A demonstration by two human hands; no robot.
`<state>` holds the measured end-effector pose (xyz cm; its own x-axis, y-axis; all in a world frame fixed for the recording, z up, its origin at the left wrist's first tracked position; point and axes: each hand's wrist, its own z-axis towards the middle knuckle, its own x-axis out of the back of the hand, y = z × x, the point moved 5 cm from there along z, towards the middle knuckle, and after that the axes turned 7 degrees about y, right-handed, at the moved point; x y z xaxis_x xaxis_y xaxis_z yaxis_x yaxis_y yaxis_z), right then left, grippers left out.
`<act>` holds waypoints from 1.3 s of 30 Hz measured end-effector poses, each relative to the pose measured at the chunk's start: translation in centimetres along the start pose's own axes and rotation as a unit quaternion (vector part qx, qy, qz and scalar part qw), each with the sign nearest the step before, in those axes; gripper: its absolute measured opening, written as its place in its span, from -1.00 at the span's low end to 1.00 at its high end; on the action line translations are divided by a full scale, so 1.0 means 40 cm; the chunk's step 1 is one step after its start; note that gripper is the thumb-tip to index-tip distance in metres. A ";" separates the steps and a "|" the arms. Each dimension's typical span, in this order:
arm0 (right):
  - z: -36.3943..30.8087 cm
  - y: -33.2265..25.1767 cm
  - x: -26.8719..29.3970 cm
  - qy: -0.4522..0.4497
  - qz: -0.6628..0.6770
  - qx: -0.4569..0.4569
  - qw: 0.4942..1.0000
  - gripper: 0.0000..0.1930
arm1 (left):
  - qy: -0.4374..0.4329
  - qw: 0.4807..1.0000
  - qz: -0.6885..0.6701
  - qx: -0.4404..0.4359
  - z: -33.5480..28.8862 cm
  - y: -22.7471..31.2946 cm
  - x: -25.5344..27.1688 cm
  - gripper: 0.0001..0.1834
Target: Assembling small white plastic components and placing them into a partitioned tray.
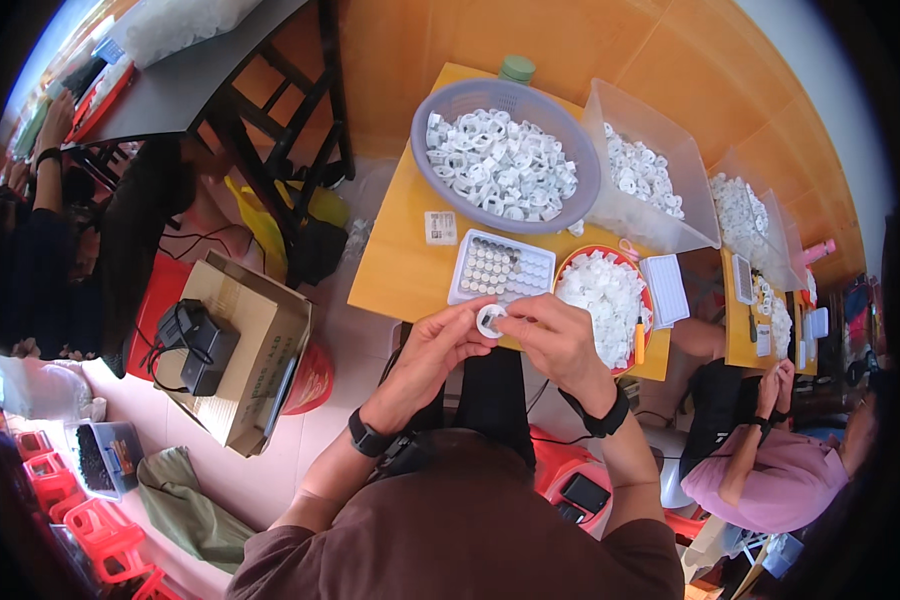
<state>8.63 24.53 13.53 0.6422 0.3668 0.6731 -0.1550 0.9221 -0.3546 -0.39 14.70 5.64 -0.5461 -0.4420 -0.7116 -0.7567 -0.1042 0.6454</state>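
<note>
My left hand pinches a small round white plastic part with a dark centre, just off the table's near edge. The fingertips of my right hand press together at the right side of the same part; whether they also hold something smaller is hidden. Beyond my hands lies a white tray holding rows of small round pieces, some pale and some dark. To its right is a red-rimmed bowl heaped with small white pieces. An orange-handled tool rests across that bowl's right side.
A grey basin of white parts and a clear bin stand at the back of the yellow table. White cards lie right of the bowl. A cardboard box is at left. Other people sit on both sides.
</note>
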 end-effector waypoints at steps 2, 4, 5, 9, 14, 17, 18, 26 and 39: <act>-0.016 -0.006 -0.010 0.011 0.015 -0.005 1.000 -0.74 | 0.006 1.000 0.007 0.001 -0.004 -0.014 0.008 -0.62; -0.025 -0.012 -0.014 0.025 0.025 -0.009 0.999 -0.73 | 0.008 1.000 0.015 0.000 -0.007 -0.021 0.008 -0.63; -0.029 -0.008 -0.017 0.028 0.057 -0.049 0.997 -0.71 | 0.015 1.000 0.001 -0.005 -0.011 -0.021 0.012 -0.64; -0.045 -0.004 -0.010 0.037 0.173 -0.260 0.949 -0.63 | 0.019 0.999 -0.020 -0.018 -0.015 -0.025 0.017 -0.66; -0.070 -0.029 -0.031 0.065 0.123 -0.256 0.957 -0.59 | -0.001 1.000 -0.009 -0.013 -0.011 -0.032 0.005 -0.72; -0.085 -0.034 -0.044 0.065 0.087 -0.246 0.963 -0.62 | -0.006 1.000 -0.019 0.002 -0.017 -0.038 0.011 -0.76; -0.091 -0.037 -0.047 0.064 0.093 -0.249 0.962 -0.64 | -0.011 0.999 -0.042 0.013 -0.020 -0.042 0.016 -0.79; -0.105 0.036 -0.051 0.112 0.123 -0.336 0.927 -0.76 | 0.010 0.998 -0.054 0.029 -0.021 -0.065 0.078 -0.79; -0.066 0.191 -0.103 0.093 -0.111 -0.353 0.924 -0.91 | 0.032 0.997 -0.068 0.023 -0.020 -0.049 0.086 -0.80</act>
<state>6.78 29.73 6.33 0.7276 0.0894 0.6802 0.4824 0.6382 -0.5999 -0.48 12.66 2.14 -0.4142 -0.4834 -0.7712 -0.8388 -0.1260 0.5296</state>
